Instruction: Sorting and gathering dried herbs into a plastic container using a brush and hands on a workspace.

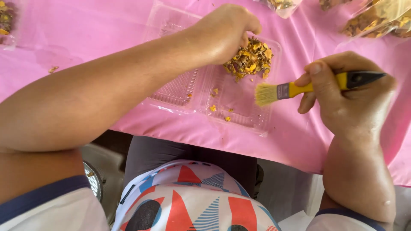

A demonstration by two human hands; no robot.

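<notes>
An open clear plastic clamshell box (180, 92) lies on a pink cloth. Its right half holds a heap of yellow-brown dried pieces (250, 60), with a few crumbs scattered nearer me. My left hand (224, 30) reaches over the box, fingers curled down onto the heap; whether it grips any pieces is hidden. My right hand (346, 92) is closed around a small brush (295, 90) with a yellow and black handle. The pale bristles point left, just above the box's right edge.
The pink cloth (85, 30) covers the table up to its near edge above my lap. Clear bags of similar dried pieces (376, 19) lie at the far right, another (280, 4) at the top middle and one (6, 19) at the far left. A metal strainer (94, 179) sits below the table.
</notes>
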